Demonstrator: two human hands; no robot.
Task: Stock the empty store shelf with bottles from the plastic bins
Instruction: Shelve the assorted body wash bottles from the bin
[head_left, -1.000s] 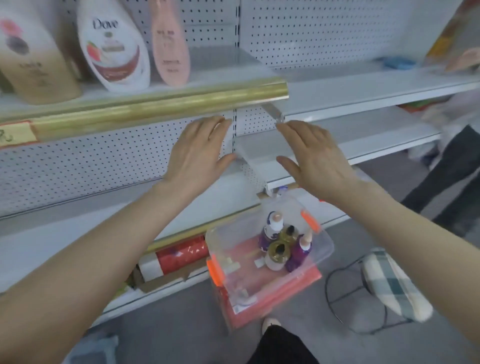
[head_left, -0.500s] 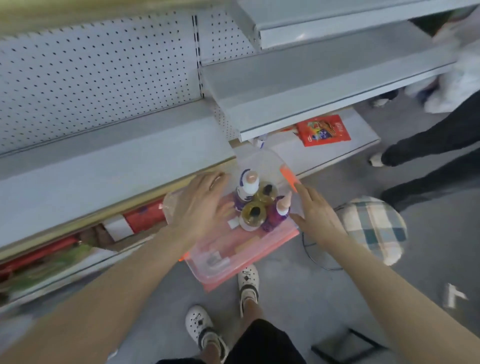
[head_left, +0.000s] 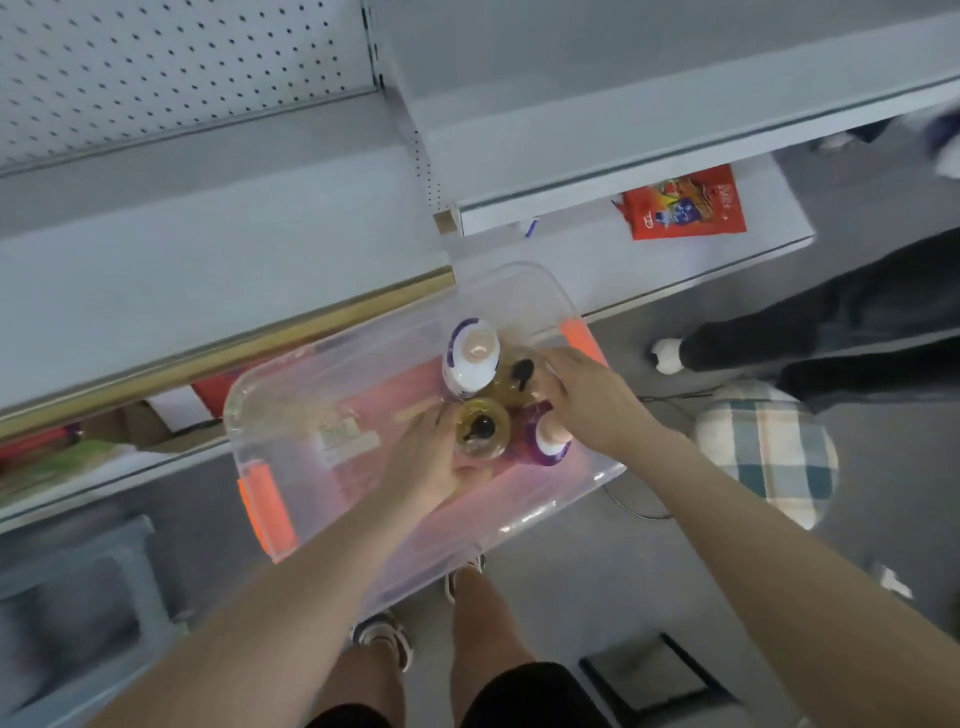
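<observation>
Item: clear plastic bin (head_left: 291, 452) with orange latches, on the floor against the grey shelf (head_left: 208, 249), whose front edge carries a gold strip (head_left: 260, 335). Contents: four upright bottles clustered at the bin's right end: white bottle (head_left: 470, 364) with a pale cap, rear amber bottle (head_left: 511, 382) with a black pump, front amber bottle (head_left: 482, 428) with a black pump, purple bottle (head_left: 545, 447) with a pink cap. Left hand (head_left: 423, 460): inside the bin, fingers and thumb cupped round the front amber bottle. Right hand (head_left: 584, 397): fingers bent down against the rear amber and purple bottles; grip cannot be told. Nearby: red packet (head_left: 685, 208) on the lowest shelf, checked stool (head_left: 763, 447), a second person's dark trouser legs (head_left: 831, 343).
</observation>
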